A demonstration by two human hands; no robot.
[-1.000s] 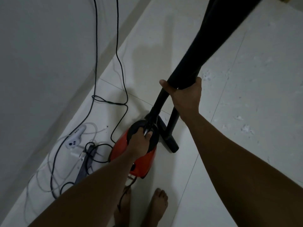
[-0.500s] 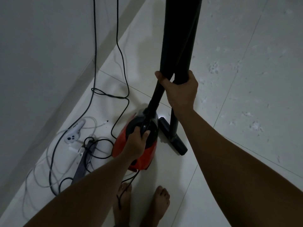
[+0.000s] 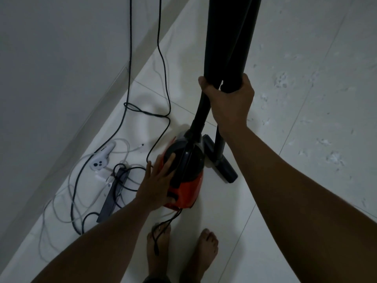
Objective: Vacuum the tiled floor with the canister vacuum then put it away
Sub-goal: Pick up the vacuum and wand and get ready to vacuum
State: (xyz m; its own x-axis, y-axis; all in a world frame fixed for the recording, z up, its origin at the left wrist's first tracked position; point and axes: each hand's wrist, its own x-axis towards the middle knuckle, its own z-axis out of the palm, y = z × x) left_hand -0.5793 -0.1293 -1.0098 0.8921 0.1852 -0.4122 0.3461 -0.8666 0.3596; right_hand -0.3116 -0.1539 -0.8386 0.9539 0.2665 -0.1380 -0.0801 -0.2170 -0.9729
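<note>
Person standing over a red-and-black canister vacuum (image 3: 187, 193), which sits on the tiled floor (image 3: 306, 123) close to the wall (image 3: 51, 68), just ahead of two bare feet (image 3: 204, 250); the right hand (image 3: 228, 101) has thumb and fingers curled round two black tubes (image 3: 228, 37) held upright and bunched together, one running down into the canister, the other to the floor head (image 3: 222, 168), which rests on the tile just beside the canister; the left hand (image 3: 157, 186) lies flat on the canister's dark top, fingers straight and slightly spread, gripping nothing. Progress, as a judgement: with the tubes gathered upright and the machine parked by the wall, the sweeping appears finished and the stowing begun, though pale specks on the tiles to the right may be debris or tile pattern, which cannot be told; the vacuum cord (image 3: 165, 223) trails loose over one foot and remains to be gathered; whether it is plugged in cannot be told. Containers: only the canister's own dust chamber, closed, contents hidden. Beside it lie a power strip (image 3: 113, 195), a white device (image 3: 100, 161) and tangled cables (image 3: 130, 111).
</note>
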